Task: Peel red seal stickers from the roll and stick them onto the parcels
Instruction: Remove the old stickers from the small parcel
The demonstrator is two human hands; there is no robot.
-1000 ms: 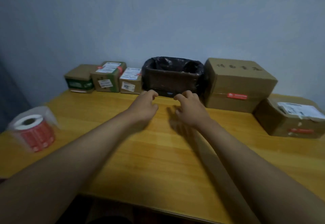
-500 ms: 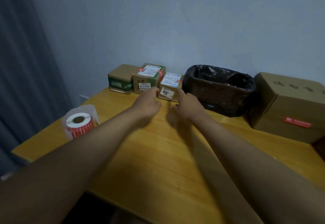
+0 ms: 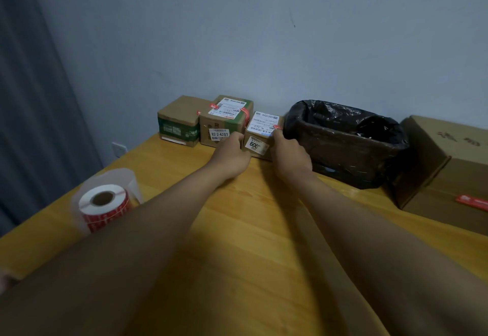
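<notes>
Cardboard small parcel at far centre, front label "600", gripped on both sides by left hand and right hand. Neighbouring parcel reads "82-2-4207". Red sticker roll near left on wooden table. Bin lined with black bag, contents hidden. Big box cut off right, writing unreadable.

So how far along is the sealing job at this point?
Done: the middle parcel and the big box already carry red stickers. In hand: left hand and right hand grip the small parcel marked 600, red at its corner. Left: the green-banded parcel shows no sticker; the sticker roll sits untouched.
</notes>
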